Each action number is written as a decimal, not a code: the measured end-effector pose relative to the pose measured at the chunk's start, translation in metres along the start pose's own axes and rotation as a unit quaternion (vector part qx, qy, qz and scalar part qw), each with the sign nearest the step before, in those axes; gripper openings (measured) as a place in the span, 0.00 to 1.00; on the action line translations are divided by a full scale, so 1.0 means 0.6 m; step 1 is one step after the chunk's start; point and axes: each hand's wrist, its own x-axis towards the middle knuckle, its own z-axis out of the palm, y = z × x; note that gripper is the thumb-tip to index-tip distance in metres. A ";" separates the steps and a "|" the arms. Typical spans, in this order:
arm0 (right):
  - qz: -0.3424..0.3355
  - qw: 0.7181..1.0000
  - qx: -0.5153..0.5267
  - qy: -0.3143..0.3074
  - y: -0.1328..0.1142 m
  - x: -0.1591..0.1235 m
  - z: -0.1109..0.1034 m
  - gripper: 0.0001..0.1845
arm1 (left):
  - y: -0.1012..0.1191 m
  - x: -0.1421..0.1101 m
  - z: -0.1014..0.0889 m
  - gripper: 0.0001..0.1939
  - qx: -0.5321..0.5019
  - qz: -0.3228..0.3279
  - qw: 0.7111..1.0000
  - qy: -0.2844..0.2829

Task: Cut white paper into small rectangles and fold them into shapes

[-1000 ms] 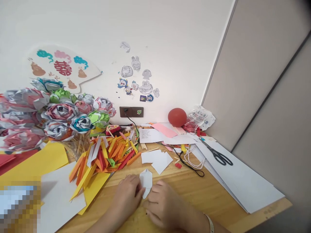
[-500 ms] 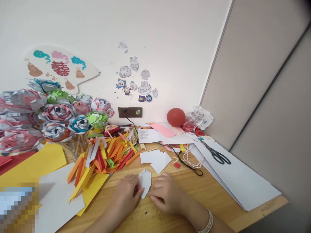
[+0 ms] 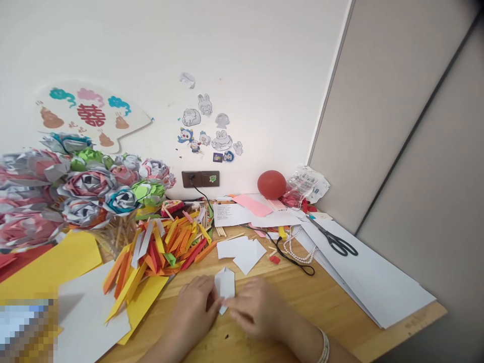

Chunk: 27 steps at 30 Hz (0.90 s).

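A small folded white paper [image 3: 226, 284] with angled corners lies on the wooden table between my hands. My left hand [image 3: 197, 306] grips its lower left edge between curled fingers and thumb. From the other side my right hand [image 3: 260, 306], slightly blurred, reaches over the lower part of the paper. Its index finger presses there close to the left thumb, while the other fingers are curled. Just beyond, several loose white paper pieces [image 3: 245, 253] lie flat.
Folded coloured paper strips [image 3: 162, 247] are heaped at the left, below a bunch of paper flowers [image 3: 91, 184]. Black-handled scissors [image 3: 336, 241] rest on white sheets [image 3: 374, 282] at the right. A black cord [image 3: 291, 262], a bead string [image 3: 289, 244] and a red balloon [image 3: 271, 184] sit farther back.
My right hand has moved left, and its index finger now lies over the lower part of the folded paper. My left hand keeps its hold. The view has shifted slightly.
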 end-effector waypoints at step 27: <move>0.032 0.998 -0.040 -0.025 -0.020 0.029 0.033 0.09 | -0.033 0.018 -0.024 0.11 0.037 -0.048 0.997 0.040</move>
